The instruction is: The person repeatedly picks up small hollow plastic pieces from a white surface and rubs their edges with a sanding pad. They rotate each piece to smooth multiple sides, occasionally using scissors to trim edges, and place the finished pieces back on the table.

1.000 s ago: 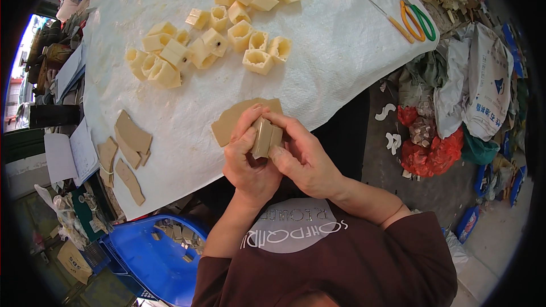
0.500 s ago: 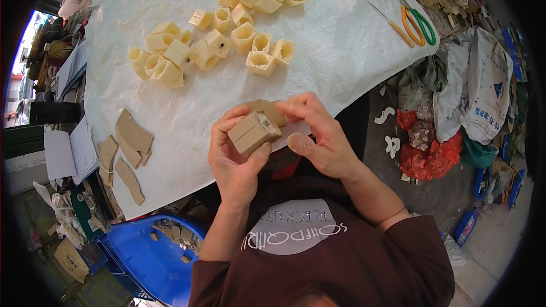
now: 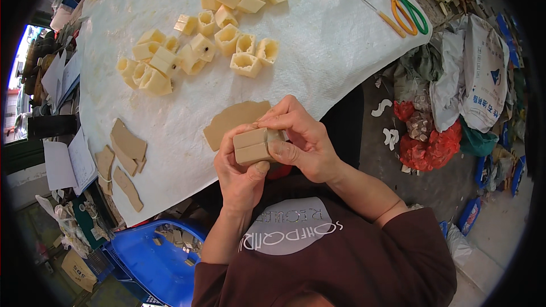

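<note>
A tan box-shaped block (image 3: 250,145) with a groove along its side is held between both my hands, above the near edge of the table. My left hand (image 3: 238,185) wraps its left end, thumb along the underside. On the right end press the thumb and fingers of my right hand (image 3: 304,145), hiding that end. Just behind the hands lies a flat tan sheet (image 3: 230,122) with uneven edges. More cut tan pieces (image 3: 129,143) lie to the left. Farther back are several hollow cream-coloured blocks (image 3: 226,40), some with the open end up.
A white cloth (image 3: 318,34) covers the table. Orange-handled and green-handled scissors (image 3: 418,17) and a pointed tool (image 3: 389,23) lie at the far right. A blue basket (image 3: 136,256) stands low at the left, and plastic bags (image 3: 443,142) are on the right.
My right hand has come in and taken hold of the block's right end. The block has turned, and the tan sheet behind it shows more fully. The whole view has shifted slightly.
</note>
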Available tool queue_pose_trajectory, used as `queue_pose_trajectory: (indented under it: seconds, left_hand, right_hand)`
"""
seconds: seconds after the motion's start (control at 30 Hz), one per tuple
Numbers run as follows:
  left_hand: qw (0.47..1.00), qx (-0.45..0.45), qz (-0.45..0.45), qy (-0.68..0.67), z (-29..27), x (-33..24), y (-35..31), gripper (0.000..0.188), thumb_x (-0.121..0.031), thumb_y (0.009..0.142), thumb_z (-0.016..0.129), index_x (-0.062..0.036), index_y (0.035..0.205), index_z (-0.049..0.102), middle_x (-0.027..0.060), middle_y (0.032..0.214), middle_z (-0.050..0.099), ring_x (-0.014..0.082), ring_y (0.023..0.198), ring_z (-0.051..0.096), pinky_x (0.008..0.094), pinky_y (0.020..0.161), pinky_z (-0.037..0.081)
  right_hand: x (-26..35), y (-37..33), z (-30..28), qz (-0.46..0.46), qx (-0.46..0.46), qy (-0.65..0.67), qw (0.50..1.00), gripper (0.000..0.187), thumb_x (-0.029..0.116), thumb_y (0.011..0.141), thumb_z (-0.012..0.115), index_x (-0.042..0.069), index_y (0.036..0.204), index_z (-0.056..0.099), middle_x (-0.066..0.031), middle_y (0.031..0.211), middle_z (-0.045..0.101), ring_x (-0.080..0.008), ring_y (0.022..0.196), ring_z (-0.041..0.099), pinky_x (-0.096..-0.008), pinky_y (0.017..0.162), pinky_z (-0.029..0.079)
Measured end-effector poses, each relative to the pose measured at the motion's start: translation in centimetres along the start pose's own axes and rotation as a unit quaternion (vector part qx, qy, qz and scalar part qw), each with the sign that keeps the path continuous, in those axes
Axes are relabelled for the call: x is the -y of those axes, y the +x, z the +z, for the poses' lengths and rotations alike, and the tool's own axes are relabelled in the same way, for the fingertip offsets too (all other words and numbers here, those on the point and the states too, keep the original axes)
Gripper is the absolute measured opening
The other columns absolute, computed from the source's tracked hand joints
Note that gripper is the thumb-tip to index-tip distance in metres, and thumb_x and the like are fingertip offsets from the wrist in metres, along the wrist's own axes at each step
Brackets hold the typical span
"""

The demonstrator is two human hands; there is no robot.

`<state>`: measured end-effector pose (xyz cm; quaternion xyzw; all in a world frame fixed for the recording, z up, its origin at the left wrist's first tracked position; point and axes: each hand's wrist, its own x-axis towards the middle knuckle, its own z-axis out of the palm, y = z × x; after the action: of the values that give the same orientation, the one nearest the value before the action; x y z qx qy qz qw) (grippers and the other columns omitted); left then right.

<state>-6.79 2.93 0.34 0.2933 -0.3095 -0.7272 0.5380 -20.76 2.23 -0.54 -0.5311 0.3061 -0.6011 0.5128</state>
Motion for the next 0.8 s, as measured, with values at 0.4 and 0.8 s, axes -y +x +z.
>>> queue_pose_trajectory:
  seconds: [0.4, 0.8]
  left_hand:
    - [0.986, 0.163, -0.041, 0.016, -1.7, -0.8, 0.7, 0.088, -0.038, 0.078, 0.068, -0.0054, 0.142, 0.016, 0.0154, 0.120, 0.045, 0.0240, 0.110, 0.050, 0.0353, 0.089, 0.044]
    - [0.910, 0.199, 0.124, 0.341, 0.0, -2.1, 1.4, 0.064, -0.050, 0.086, 0.049, -0.0009, 0.127, 0.044, 0.0145, 0.113, 0.046, 0.0230, 0.101, 0.046, 0.0328, 0.088, 0.037]
  right_hand:
    - [2.1, 1.6, -1.3, 0.064, 0.138, -0.110, 0.982, 0.046, 0.035, 0.081, 0.062, 0.003, 0.113, 0.053, -0.0119, 0.121, 0.040, -0.0239, 0.110, 0.042, -0.0350, 0.093, 0.037]
    - [1.8, 0.4, 0.8, 0.063, 0.073, -0.009, 0.995, 0.029, 0.015, 0.084, 0.051, 0.003, 0.110, 0.048, -0.0084, 0.107, 0.044, -0.0218, 0.098, 0.041, -0.0320, 0.085, 0.036]
